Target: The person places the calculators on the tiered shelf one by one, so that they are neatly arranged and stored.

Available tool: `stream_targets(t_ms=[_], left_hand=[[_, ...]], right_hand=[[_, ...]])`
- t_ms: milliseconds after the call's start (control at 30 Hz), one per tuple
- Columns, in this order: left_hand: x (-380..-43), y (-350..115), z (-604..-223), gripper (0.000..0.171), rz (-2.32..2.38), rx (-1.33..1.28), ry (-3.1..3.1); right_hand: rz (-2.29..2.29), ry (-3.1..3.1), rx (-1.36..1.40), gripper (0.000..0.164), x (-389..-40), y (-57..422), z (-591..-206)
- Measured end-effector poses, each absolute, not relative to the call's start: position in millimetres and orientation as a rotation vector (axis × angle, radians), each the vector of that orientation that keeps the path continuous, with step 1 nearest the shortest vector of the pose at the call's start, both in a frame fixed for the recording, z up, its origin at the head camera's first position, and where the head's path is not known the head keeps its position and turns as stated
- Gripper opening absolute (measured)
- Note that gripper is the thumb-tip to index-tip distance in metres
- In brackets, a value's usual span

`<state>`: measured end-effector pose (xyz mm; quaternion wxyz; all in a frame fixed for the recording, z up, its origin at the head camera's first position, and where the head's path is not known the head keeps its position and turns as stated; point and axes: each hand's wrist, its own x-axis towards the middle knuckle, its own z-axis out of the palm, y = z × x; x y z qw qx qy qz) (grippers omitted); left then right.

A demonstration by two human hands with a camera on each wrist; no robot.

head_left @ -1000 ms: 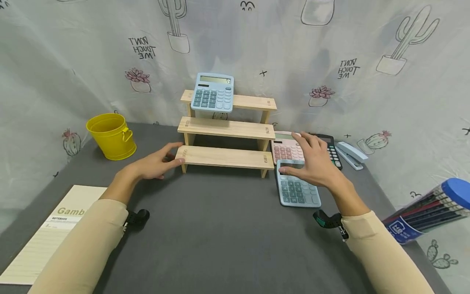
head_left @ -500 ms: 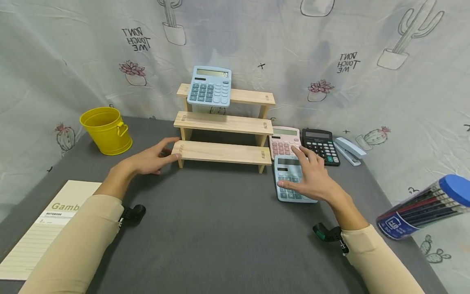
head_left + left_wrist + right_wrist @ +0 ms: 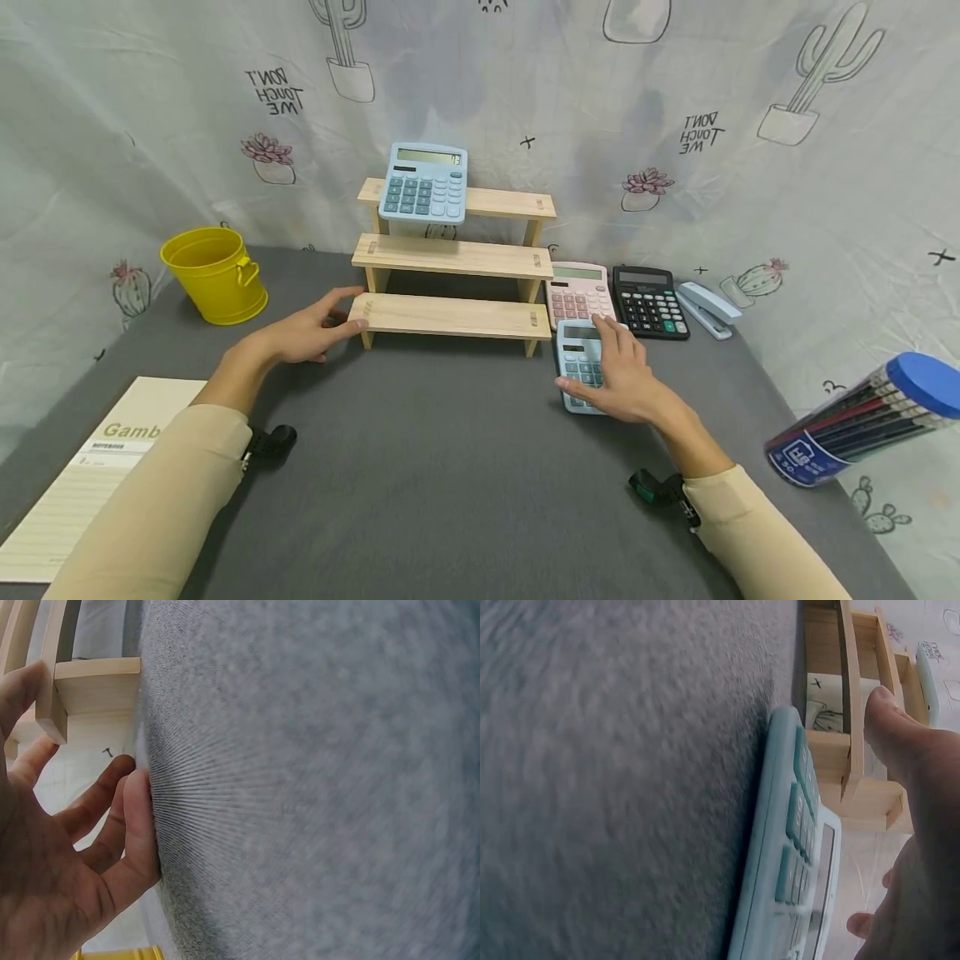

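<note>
My left hand (image 3: pixel 303 331) holds the left end of the lowest step of a three-tier wooden shelf (image 3: pixel 450 317), thumb and index finger at its corner. In the left wrist view, the remaining fingers (image 3: pixel 139 817) are bent beside the grey cloth. Over the lower right part of a light blue calculator (image 3: pixel 581 354) hovers my right hand (image 3: pixel 622 375), fingers spread. The right wrist view shows a gap between thumb (image 3: pixel 885 724) and the calculator keys (image 3: pixel 799 814). Another light blue calculator (image 3: pixel 424 183) leans upright on the top step.
Behind the lower calculator lie a pink calculator (image 3: pixel 577 290) and a black calculator (image 3: pixel 648 302), with a pale blue stapler (image 3: pixel 707 308) beside them. A tub of pencils (image 3: pixel 855 421) stands right. Left are a yellow bucket (image 3: pixel 216 275) and a notebook (image 3: pixel 90 483).
My right hand has come down and nearer to me, from across the pink and black calculators to over the light blue one. The left hand stays at the shelf. The head view shifted slightly.
</note>
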<state>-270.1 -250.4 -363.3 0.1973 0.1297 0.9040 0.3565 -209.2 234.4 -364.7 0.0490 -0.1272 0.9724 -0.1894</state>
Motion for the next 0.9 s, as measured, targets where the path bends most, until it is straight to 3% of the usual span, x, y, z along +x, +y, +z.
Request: stream_targets(t_ms=[400, 900], left_hand=[[-272.0, -250.9, -362.6, 0.082, 0.985, 0.351, 2.524], [-277.4, -250.3, -364.6, 0.083, 0.987, 0.355, 2.504]], right_hand=[[-0.626, 2.961, -0.414, 0.133, -210.5, 234.5, -370.5], [-0.581, 2.948, -0.298, 0.124, -214.3, 231.8, -372.0]])
